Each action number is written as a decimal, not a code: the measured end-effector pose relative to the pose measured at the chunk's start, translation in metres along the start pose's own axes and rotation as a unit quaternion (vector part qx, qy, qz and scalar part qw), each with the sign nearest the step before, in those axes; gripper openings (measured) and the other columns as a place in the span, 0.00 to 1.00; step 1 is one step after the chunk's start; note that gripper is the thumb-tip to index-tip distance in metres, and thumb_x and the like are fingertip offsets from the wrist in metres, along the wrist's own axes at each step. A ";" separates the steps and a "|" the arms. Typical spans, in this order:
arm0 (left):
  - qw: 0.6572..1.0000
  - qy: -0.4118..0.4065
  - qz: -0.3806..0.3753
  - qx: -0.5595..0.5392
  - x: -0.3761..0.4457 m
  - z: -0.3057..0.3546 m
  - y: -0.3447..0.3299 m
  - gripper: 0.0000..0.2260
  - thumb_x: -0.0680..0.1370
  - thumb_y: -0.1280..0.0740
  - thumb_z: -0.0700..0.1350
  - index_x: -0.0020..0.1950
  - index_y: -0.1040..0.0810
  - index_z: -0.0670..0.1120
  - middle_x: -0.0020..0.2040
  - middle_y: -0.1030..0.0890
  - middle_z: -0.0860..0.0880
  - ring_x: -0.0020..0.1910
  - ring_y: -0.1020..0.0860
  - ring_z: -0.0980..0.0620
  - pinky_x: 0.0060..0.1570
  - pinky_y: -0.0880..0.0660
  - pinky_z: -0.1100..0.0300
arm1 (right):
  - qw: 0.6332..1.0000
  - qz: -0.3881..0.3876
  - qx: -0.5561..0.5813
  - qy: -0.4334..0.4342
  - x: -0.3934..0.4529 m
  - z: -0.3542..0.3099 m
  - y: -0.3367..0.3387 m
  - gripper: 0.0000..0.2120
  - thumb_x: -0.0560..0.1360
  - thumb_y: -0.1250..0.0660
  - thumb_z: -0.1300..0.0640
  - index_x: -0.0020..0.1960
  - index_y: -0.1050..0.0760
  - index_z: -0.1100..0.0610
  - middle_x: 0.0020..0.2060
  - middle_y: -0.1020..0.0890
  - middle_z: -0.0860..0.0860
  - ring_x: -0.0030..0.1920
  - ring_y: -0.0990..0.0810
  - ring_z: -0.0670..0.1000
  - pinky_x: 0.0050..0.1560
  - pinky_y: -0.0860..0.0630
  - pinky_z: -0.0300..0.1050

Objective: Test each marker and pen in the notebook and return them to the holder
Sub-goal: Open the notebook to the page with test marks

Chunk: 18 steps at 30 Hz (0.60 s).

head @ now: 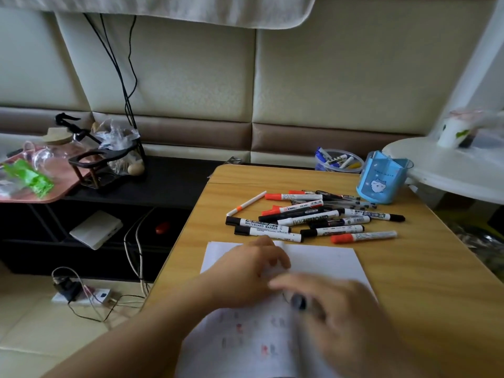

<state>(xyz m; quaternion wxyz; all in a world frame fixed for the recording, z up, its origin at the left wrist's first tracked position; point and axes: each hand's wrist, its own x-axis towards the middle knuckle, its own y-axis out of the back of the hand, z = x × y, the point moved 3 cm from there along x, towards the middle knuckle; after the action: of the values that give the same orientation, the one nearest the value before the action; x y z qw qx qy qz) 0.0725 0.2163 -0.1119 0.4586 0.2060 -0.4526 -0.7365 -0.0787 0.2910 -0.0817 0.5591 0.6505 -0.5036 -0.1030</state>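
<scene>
A wooden table (409, 268) seen from above, from the viewpoint of a person seated at its near edge. An open notebook (321, 257) with white pages lies flat at the near side, with faint red and dark scribbles on the page nearest the viewer. The left hand (251, 271) rests on the notebook's left page, palm down, its fingers loosely bent and holding nothing. The right hand (346, 317) is blurred; it is over the right page and grips a dark-ended marker (298, 301), its fingers curled around the barrel. Just beyond the notebook, a loose heap of whiteboard markers and pens (313, 216) lies on the table, with black and red caps pointing in mixed directions. Far right of the heap stands a blue holder (381, 178) with a cartoon face, upright near the table's far edge. Behind it, off the table, a clear tub (338, 160) holds more markers. Left of the table, a dark shelf (163, 181) carries clutter.
</scene>
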 end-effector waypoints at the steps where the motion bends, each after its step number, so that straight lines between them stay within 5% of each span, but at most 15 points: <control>1: 0.999 0.020 -0.003 0.048 0.002 0.004 -0.004 0.16 0.76 0.36 0.59 0.62 0.25 0.56 0.56 0.26 0.54 0.52 0.24 0.51 0.48 0.28 0.60 | 0.996 0.036 -0.084 -0.013 -0.002 0.020 0.017 0.21 0.69 0.41 0.56 0.59 0.27 0.39 0.42 0.17 0.38 0.35 0.23 0.34 0.34 0.30 0.31; 3: 0.989 0.048 0.007 0.143 0.005 0.015 -0.011 0.18 0.78 0.40 0.61 0.66 0.31 0.55 0.59 0.28 0.52 0.58 0.26 0.49 0.52 0.28 0.56 | 0.969 -0.034 -0.219 -0.106 0.008 0.056 0.008 0.21 0.74 0.41 0.53 0.65 0.33 0.39 0.52 0.18 0.39 0.47 0.19 0.44 0.41 0.24 0.41; 6: 0.970 0.046 0.011 0.240 0.007 0.022 -0.019 0.24 0.79 0.45 0.61 0.71 0.37 0.51 0.63 0.30 0.48 0.61 0.30 0.45 0.57 0.30 0.51 | 0.947 -0.108 -0.240 -0.187 0.008 0.073 -0.008 0.19 0.79 0.45 0.45 0.70 0.37 0.39 0.60 0.22 0.40 0.54 0.20 0.47 0.46 0.24 0.43; 11: 0.943 -0.001 0.000 0.333 0.001 0.000 -0.026 0.35 0.78 0.57 0.68 0.79 0.48 0.49 0.65 0.33 0.48 0.62 0.33 0.45 0.59 0.34 0.49 | 0.960 -0.068 -0.213 -0.167 0.001 0.075 -0.010 0.22 0.79 0.45 0.43 0.73 0.38 0.40 0.60 0.22 0.42 0.51 0.20 0.48 0.44 0.26 0.43; 18: 0.959 -0.026 -0.028 0.283 0.003 0.002 -0.024 0.37 0.79 0.56 0.69 0.80 0.52 0.47 0.67 0.35 0.50 0.64 0.35 0.49 0.63 0.36 0.53 | 0.961 -0.086 -0.203 -0.168 -0.004 0.079 -0.011 0.21 0.79 0.45 0.45 0.72 0.37 0.43 0.58 0.22 0.43 0.52 0.21 0.49 0.44 0.27 0.44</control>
<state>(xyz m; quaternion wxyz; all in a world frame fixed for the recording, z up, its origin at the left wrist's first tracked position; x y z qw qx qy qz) 0.0578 0.2189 -0.1313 0.3490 0.3205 -0.6480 -0.5962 -0.1300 0.2434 -0.1210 0.5759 0.5370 -0.5011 -0.3588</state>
